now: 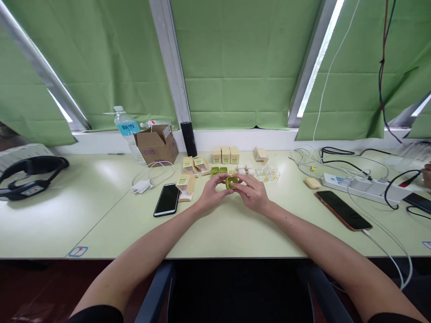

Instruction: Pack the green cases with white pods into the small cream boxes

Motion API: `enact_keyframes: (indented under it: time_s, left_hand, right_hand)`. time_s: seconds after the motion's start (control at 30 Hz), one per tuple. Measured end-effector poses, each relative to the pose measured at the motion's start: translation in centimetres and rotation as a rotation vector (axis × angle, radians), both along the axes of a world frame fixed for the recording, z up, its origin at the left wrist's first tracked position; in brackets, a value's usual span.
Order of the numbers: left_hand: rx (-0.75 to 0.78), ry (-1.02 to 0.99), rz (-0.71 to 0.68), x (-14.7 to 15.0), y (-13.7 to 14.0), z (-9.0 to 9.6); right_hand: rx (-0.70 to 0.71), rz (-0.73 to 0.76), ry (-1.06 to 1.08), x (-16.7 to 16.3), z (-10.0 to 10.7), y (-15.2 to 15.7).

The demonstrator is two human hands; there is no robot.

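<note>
Both hands meet over the middle of the table around a small green square container (231, 182). My left hand (213, 193) grips its left side, and my right hand (252, 192) has its fingers on the right side. Just behind the hands are more green containers (219, 170), some white rounded pieces (245, 169) and a clear tray (269, 174) with small yellowish items in its cups. Three closed cardboard boxes (226, 155) stand in a row farther back. Opened small boxes lie left of my left hand, the nearest one (185, 186) overlapping a phone.
A black-screened phone (167, 200) and a white charger (141, 186) lie to the left. Behind them are a brown carton (156, 144), a water bottle (127, 128) and a black cylinder (188, 139). Headphones (33, 177) sit far left. At right are a power strip (365, 187), cables and another phone (343, 210).
</note>
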State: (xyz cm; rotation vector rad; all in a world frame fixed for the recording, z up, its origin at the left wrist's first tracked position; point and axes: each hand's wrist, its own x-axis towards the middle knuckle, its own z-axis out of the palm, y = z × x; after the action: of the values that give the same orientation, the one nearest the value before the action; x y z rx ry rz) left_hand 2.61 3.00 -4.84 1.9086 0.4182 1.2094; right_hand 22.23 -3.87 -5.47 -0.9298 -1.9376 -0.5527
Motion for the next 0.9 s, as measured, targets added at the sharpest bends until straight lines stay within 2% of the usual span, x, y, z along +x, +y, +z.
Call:
enact_keyframes:
  time_s: [0.6,0.9]
  left_hand:
    - [0.008,0.031,0.014,-0.10,0.07,-0.10]
    - [0.009,0.017,0.009,0.00,0.36,-0.26]
  right_hand:
    - [-0.004,-0.030,0.021,-0.60,0.31,-0.27]
    - [0.036,0.002,0.005,-0.50,0.46,-0.24]
